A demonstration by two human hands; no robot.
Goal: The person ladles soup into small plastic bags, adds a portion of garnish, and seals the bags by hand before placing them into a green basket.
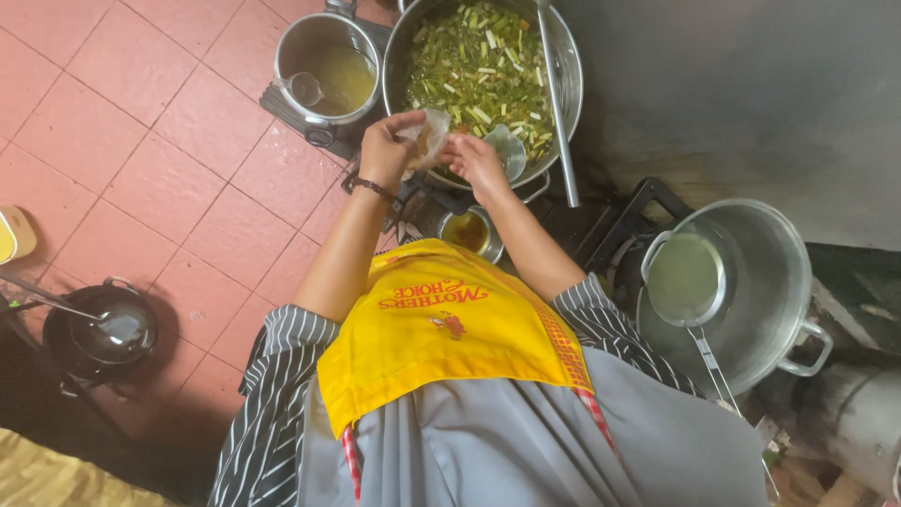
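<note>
Held item: small clear plastic bag [430, 134], crumpled, with something yellowish inside; it sits between both hands above the near rim of the big pot, at about 11 o'clock from the yellow apron
Left hand [388, 145]: fingers curled shut around the bag's left side, thumb on top; dark band on the wrist
Right hand [477, 161]: fingertips pinched on the bag's right edge; a second bit of clear film [510, 148] hangs just beside this hand at 3 o'clock
Big pot [563, 56]: wide steel pot directly under the hands, filled with chopped green and white vegetables [474, 61]; a long metal handle [556, 103] leans on its rim at 3 o'clock
Small pot [298, 47]: steel, at 9 o'clock of the big pot, just beside it, holding yellowish liquid with a metal cup [305, 89] inside
Small bowl [466, 232]: below the hands at 6 o'clock, brown-orange liquid in it, partly hidden by the forearms
Right-side pot [784, 282]: large steel pot at 4 o'clock of the big pot, well apart; a round flat strainer [687, 279] rests across its rim
Floor [141, 141]: red tiles at 9 o'clock
Black pan [108, 329]: on the floor at 8 o'clock, a ladle [56, 302] resting in it
Clothing: yellow apron [441, 329] over striped sleeves and grey cloth
</note>
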